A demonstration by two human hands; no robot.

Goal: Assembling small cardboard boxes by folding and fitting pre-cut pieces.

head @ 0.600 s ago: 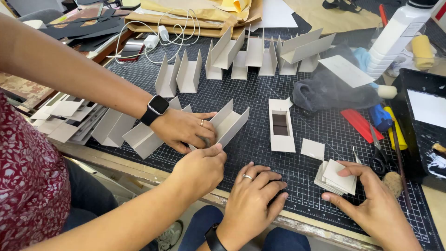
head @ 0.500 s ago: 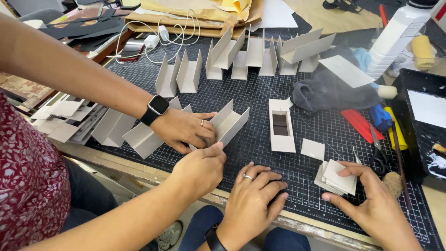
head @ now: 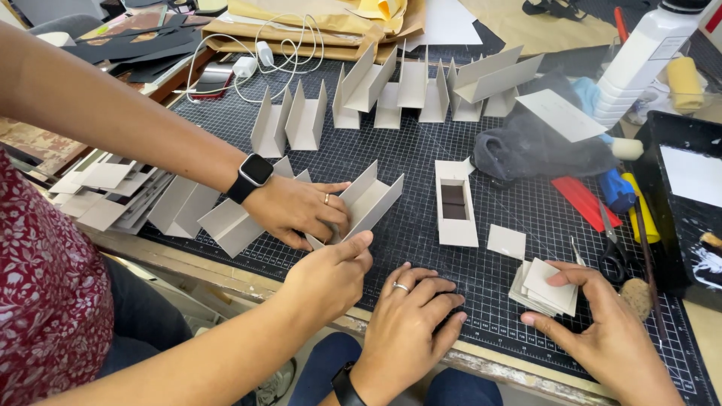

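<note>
A cutting mat (head: 421, 158) lies on the table, and a row of folded card pieces (head: 421, 90) stands at its far side. Near the middle, a folded card (head: 372, 201) sits between a co-worker's two hands, with a small open box (head: 456, 203) just to its right. At the near edge, the left hand (head: 410, 323) rests flat on the mat, and the right hand (head: 602, 331) is to its right, touching a stack of card squares (head: 545, 289).

Bright, even light across the cutting mat (head: 421, 150), with only soft shadows under the folded cards (head: 368, 199). Sharp focus at centre. Slight glare on the white bottle (head: 639, 60). Wide-lens stretch bends the near arm at the left edge.
</note>
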